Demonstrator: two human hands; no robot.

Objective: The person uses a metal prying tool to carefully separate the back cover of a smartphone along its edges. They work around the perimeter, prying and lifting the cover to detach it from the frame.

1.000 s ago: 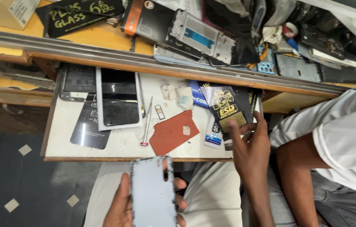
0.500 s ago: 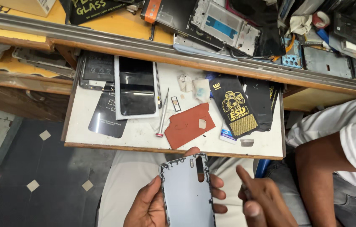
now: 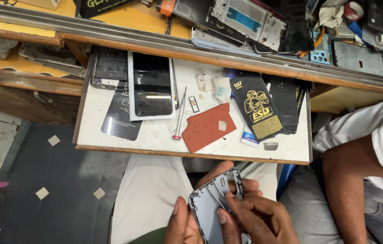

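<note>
Since the earlier frame, the right hand (image 3: 259, 217) has moved from beside the phone frame (image 3: 214, 205) onto it, gripping thin tweezers (image 3: 216, 196) against its inner face. The left hand (image 3: 187, 221) cradles the frame over the lap, below the table (image 3: 155, 135). A screwdriver (image 3: 180, 113) lies unused.

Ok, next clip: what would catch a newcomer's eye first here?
Probably the two hands at the bottom: the left hand holds a pale blue phone back cover while the right hand works thin tweezers on it. Above them, the pulled-out white tray carries a rust-red pad and a dark phone screen.
</note>
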